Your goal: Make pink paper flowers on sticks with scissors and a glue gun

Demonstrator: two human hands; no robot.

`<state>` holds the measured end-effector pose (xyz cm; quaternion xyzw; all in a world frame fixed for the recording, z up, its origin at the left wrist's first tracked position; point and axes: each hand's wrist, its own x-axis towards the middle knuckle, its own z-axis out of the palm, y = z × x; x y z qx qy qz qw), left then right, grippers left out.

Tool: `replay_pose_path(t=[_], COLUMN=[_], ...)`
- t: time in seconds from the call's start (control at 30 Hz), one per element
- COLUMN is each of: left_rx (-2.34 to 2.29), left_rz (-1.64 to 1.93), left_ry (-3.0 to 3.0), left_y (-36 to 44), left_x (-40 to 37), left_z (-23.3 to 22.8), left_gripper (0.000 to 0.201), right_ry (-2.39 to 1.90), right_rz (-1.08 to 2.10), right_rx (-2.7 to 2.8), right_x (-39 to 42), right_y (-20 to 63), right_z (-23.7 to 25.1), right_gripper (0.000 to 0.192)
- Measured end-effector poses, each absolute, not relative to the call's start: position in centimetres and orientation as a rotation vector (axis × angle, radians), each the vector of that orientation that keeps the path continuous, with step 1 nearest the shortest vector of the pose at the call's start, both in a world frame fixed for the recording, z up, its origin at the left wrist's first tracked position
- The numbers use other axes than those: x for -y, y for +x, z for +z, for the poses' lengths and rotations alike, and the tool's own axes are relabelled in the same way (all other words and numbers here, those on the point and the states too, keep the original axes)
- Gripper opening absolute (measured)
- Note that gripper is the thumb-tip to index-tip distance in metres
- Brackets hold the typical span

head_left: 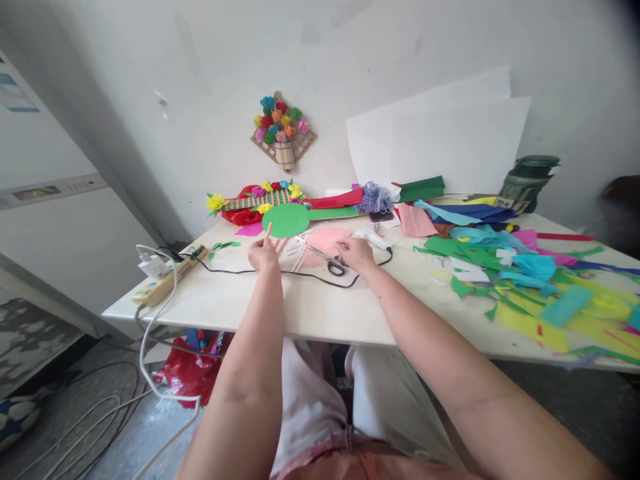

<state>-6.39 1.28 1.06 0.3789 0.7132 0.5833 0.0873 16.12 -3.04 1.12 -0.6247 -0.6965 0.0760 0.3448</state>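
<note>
Strips lie cut inside the bench's front edge, pink sheet remaining; left hand pinches a pink piece; right hand: grip unclear.

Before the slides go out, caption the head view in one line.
Left hand near a green disc, right hand by scissors, at a white table strewn with colourful scraps.

scissors overlap pink paper
</note>
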Motion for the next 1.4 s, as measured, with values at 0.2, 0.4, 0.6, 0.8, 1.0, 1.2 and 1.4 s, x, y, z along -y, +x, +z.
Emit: replay_pose_path(t=[0.2,0.4,0.6,0.8,1.0,1.2,1.4], left_rx=[-2.458,-2.574,-2.458,-2.413,-2.275,-2.216,-2.178], left_rz=[1.559,1.633,1.432,1.188,1.108,0.971,0.897], left_ry=[0.853,1.070,1.395,1.693,1.894,1.922,1.992], left_y=[-7.0,-6.2,-3.7,-1.8,-1.3,-1.1,-1.3], left_x=[-0.6,0.0,0.1,0.3,0.5,0.7,0.5], left_z=[1.0,0.9,1.1,0.8,0.3,0.2,0.1], left_gripper=[0.031,0.026,0.022,0.026,0.025,0.025,0.023], right_ry=[-1.711,-1.728,-1.785,-1.748,-1.694,-1.720,-1.618], right_rz=[0.166,0.035,-0.026,-0.027,-0.071,0.007,0.416], right_rx=[1.842,2.000,2.155,2.256,2.278,2.162,1.791], right_x=[3.0,3.5,4.2,4.9,5.3,4.8,3.1], right_y=[16.1,15.9,16.0,15.8,15.1,15.5,16.9], right_z=[0.9,0.9,1.5,1.9,2.2,2.1,1.7], right_gripper=[0.029,0.032,0.035,0.035,0.037,0.035,0.034])
